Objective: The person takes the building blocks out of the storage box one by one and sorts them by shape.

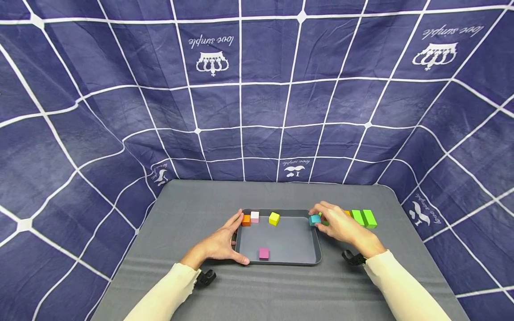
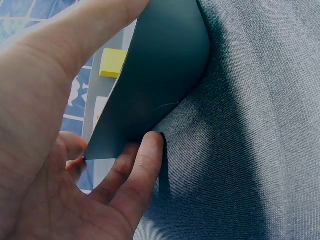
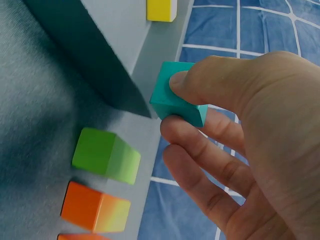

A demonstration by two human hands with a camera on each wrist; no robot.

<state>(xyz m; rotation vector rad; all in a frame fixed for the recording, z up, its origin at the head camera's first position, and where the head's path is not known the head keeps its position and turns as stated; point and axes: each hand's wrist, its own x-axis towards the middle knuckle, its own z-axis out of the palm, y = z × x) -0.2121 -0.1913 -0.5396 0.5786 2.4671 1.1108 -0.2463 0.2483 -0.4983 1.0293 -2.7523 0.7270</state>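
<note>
My right hand (image 1: 339, 224) pinches a teal cube (image 3: 175, 92) between thumb and fingertips. In the head view the cube overlaps the far right corner of a shallow grey tray (image 1: 281, 263); in the right wrist view it is beside the tray's rim. My left hand (image 1: 220, 242) spans the tray's left end, thumb at the near corner and fingers along the side. Its lower fingertips touch the outer wall in the left wrist view. Inside the tray are an orange cube (image 1: 246, 221), a white cube (image 1: 254, 217), a yellow cube (image 1: 274, 218) and a magenta cube (image 1: 263, 253).
Right of the tray, partly behind my right hand, several blocks stand in a row, among them a green block (image 3: 105, 154), an orange block (image 3: 92, 206) and a bright green block (image 1: 370, 218). A blue gridded cloth (image 1: 265, 107) hangs behind the grey table (image 1: 180, 196) and at its sides.
</note>
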